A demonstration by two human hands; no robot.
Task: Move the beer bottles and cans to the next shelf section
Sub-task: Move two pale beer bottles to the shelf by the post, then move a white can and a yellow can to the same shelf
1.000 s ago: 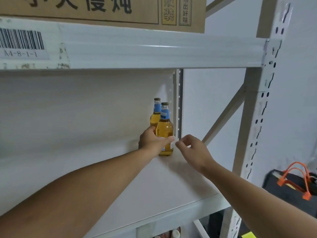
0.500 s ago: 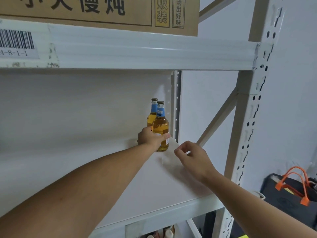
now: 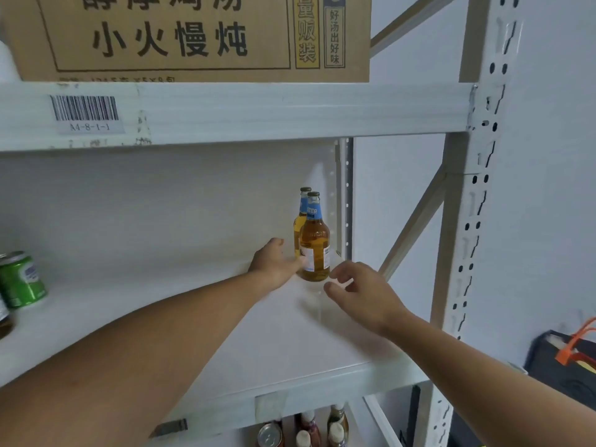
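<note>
Two amber beer bottles with blue neck labels stand upright in the back right corner of the white shelf [image 3: 290, 343]. The front bottle [image 3: 314, 243] half hides the rear bottle [image 3: 302, 201]. My left hand [image 3: 274, 266] lies just left of the front bottle, its fingertips touching the bottle's lower side and its thumb apart from the glass. My right hand [image 3: 358, 291] hovers to the right of the bottle's base with loosely curled fingers, holding nothing. A green can [image 3: 21, 279] stands at the shelf's far left, beside a partly cut-off bottle [image 3: 4, 317].
A cardboard box [image 3: 193, 37] sits on the shelf above, over a beam with a barcode label [image 3: 85, 112]. Cans [image 3: 271, 435] and bottles [image 3: 335, 427] stand on the shelf below. The rack's upright post [image 3: 467, 221] is on the right, with a black bag with orange handles [image 3: 567, 359] beyond it.
My left hand has let go of the front bottle and slid a little to its left. My right hand has loosened its fingers. The view has shifted, bringing the green can into sight.
</note>
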